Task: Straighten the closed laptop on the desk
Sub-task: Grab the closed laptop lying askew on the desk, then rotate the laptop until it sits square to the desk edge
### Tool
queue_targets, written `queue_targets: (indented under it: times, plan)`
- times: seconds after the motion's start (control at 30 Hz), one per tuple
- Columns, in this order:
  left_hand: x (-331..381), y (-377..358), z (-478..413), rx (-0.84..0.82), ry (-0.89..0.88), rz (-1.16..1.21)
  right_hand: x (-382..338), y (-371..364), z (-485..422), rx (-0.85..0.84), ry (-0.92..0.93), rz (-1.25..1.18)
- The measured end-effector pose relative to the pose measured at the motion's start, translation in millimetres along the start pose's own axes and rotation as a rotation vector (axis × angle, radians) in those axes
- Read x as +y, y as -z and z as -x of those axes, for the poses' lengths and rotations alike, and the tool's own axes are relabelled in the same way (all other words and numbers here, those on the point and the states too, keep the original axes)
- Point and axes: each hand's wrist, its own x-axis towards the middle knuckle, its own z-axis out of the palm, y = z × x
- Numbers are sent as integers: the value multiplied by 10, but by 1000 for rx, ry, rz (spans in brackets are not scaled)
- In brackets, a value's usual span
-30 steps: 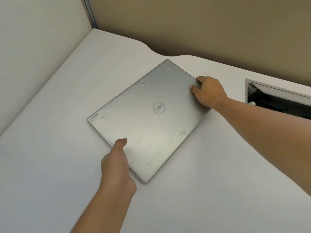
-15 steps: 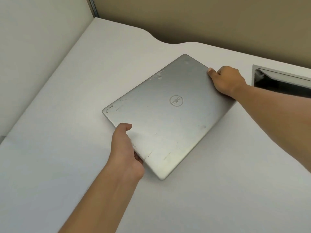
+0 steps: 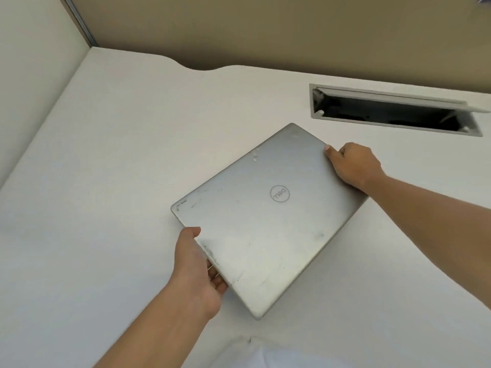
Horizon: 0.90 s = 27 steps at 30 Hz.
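A closed silver laptop [image 3: 265, 221] with a round logo lies at an angle on the white desk [image 3: 106, 181], its corners pointing towards and away from me. My left hand [image 3: 199, 264] grips its near-left edge, thumb on the lid and fingers under it. My right hand [image 3: 352, 164] holds the far-right edge near the back corner, thumb on top. That near-left edge looks slightly raised off the desk.
An open cable hatch [image 3: 393, 112] with a dark cavity is set into the desk behind the laptop on the right. Partition walls [image 3: 265, 30] close off the back and left. The desk's back edge curves inward at the far left.
My left hand went from resting a thumb on the lid to gripping the edge with fingers underneath. Both hands keep hold, and the laptop sits lower and further right in view.
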Motion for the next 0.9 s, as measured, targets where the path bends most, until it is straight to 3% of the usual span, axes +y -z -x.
queue_targets:
  times: [0.3,0.9]
  plan:
    - [-548,197,92,9,14,-96,615,-97,707,5,-120,-53]
    - [-909,464,8,91,-45,-87,664,-363,1120,142,-106,-80]
